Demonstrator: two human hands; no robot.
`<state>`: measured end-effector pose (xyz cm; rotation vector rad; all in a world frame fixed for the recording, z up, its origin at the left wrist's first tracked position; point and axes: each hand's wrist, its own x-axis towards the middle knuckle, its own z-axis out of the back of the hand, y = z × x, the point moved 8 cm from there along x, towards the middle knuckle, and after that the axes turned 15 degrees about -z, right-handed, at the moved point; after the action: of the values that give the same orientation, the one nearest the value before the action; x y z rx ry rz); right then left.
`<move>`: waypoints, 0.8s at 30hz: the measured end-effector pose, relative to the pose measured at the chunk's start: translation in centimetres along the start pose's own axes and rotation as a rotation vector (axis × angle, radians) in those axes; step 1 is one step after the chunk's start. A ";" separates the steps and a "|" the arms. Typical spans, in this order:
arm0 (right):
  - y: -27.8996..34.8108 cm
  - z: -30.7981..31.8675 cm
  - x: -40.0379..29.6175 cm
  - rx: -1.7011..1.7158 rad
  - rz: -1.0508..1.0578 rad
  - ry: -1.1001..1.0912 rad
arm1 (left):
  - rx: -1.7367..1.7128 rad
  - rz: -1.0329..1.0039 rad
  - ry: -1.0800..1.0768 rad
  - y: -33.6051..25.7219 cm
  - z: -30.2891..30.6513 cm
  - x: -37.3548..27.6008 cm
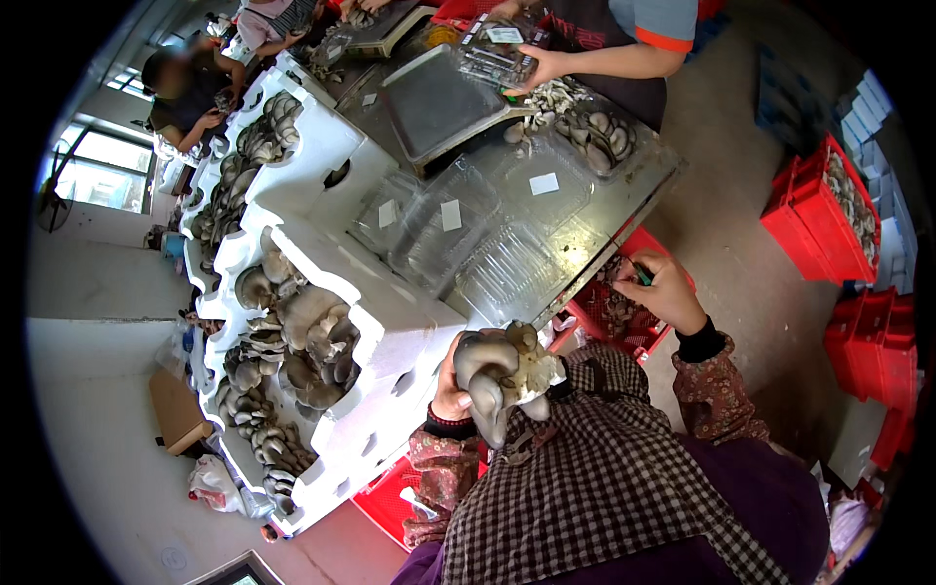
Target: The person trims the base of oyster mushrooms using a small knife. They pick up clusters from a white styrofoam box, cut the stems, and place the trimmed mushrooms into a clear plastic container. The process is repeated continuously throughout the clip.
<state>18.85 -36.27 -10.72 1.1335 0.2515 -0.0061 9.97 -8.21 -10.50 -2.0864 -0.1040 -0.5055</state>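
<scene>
My left hand (452,387) grips a cluster of grey oyster mushrooms (491,373), its pale stem base facing right, above my checked apron (570,468). Off to the right, my right hand (662,289) is closed on a small green-handled tool (642,273), whose blade I cannot make out. It is over a red plastic crate (643,340) holding mushroom scraps. Clear plastic trays (512,270) lie on the metal table (636,194), some with white paper slips on them. White foam boxes (395,329) at the left hold many oyster mushrooms (314,314).
A platform scale (442,99) stands on the table, beside a mushroom pile (596,139). Across it a person's hands (545,67) hold a packed clear container (501,47). Other people work at the upper left. Stacked red crates (819,212) stand on the floor at right.
</scene>
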 end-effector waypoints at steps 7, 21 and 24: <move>11.1 -5.9 -3.7 0.278 0.072 0.516 | 0.116 0.124 0.136 -0.5 -1.6 0.9; 12.9 -6.4 -5.3 0.198 0.336 0.411 | 0.296 0.120 0.238 -4.6 -2.5 0.7; 12.8 -6.6 -4.9 0.294 0.262 0.482 | 0.202 0.150 0.148 -4.0 -1.9 0.4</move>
<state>14.43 -25.47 -0.96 1.4457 0.5414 0.4804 8.71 -7.68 -6.29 -1.8375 0.0841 -0.5336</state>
